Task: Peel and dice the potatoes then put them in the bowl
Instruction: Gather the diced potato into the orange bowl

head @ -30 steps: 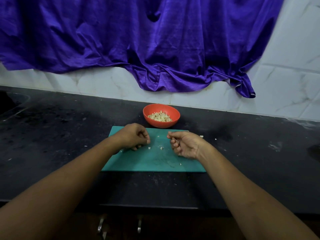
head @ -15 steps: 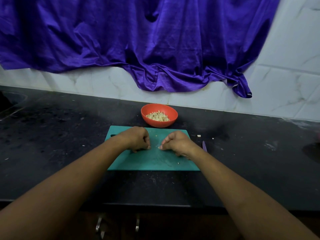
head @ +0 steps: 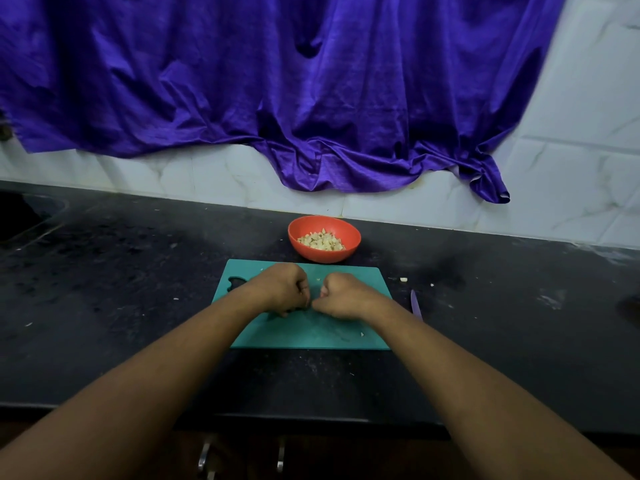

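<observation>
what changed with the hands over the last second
The right hand turned from palm showing to knuckles up and moved left, toward the left hand; both now sit curled, nearly touching, at the middle of the cutting board. Whether they hold potato bits is hidden. The bowl of diced potato stayed behind the board.

An orange bowl (head: 324, 257) stands upright near the counter's (head: 138, 306) back edge, midway along. Pale diced potato (head: 321, 242) partly fills it; stray bits (head: 403, 279) lie right of it.
</observation>
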Available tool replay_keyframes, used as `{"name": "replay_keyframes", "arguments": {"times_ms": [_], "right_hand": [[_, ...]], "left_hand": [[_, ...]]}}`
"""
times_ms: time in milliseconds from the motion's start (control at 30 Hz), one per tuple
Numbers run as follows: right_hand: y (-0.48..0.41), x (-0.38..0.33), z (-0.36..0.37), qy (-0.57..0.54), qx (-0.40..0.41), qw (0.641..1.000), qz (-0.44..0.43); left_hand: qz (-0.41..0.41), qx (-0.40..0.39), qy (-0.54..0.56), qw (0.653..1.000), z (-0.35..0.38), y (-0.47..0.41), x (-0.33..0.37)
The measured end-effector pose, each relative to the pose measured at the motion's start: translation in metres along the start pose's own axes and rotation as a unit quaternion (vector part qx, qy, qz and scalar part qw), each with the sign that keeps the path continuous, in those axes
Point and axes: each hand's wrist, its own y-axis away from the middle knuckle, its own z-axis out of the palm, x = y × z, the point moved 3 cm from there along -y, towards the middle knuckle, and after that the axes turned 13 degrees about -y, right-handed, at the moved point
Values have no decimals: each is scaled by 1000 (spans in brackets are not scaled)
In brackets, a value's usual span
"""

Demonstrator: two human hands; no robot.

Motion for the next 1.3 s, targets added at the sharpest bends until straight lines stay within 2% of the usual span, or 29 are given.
{"name": "replay_keyframes", "arguments": {"times_ms": [133,400,633,833,900,933,967,1000,1067,1100,1167,1300], "right_hand": [[-2,-6,-5,21,-30,999,29],[4,-12,-5,30,-57,998,18],[2,-9,-6,-34,-70,996,47],[1,-13,-7,-25,-84,994,67],[2,-12,-5,-69,-73,992,76],[3,-10,-5,-141,-62,984,85],[4,-7,-5,-244,-52,963,99],[4,-3,-6,-355,-44,926,118],[5,6,-6,-530,-28,834,150],[5,8,-6,-584,-16,796,158],[7,10,-3,-651,14,741,163],[10,0,0,-743,30,649,163]], "left_hand": [[-12,-10,16,1000,1,-1,1],[-35,-38,19,998,-1,-6,3],[-36,-39,8,999,0,-6,3],[-27,-30,-1,999,-1,-3,3],[-24,-26,7,999,-1,-2,2],[-23,-27,16,999,-1,-1,1],[-24,-29,34,999,-1,0,0],[-27,-31,69,997,-1,1,-2],[-37,-32,177,983,-1,0,-5],[-41,-30,231,972,-2,0,-5],[-39,-25,308,950,-6,-2,1],[3,11,327,945,-22,-12,25]]}}
